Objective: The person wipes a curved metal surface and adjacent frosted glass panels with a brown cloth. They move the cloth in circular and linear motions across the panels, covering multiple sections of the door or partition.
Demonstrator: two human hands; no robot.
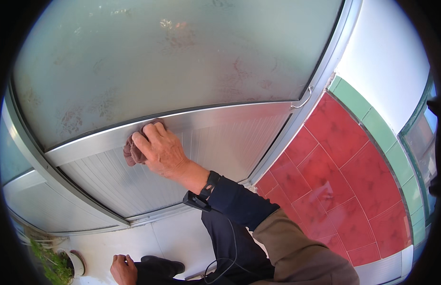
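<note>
My right hand (165,153) grips a bunched brown cloth (132,151) and presses it against the brushed aluminium rail (209,115) of a door or partition panel. Above the rail is a frosted glass pane (170,71) with leaf-like marks and smudges. The ribbed metal lower panel (220,149) lies below, partly covered by my right forearm. My left hand (124,269) is low at the bottom left, beside my dark-clad leg, its fingers curled. Its palm is hidden, and nothing shows in it.
A metal pull handle (306,98) sits at the frame's right side. Red tiles (341,178) with a green tile border (381,131) cover the wall at right. A potted plant (76,263) stands at lower left on pale floor tiles (142,240). A thin cable (234,235) hangs from my right wrist device.
</note>
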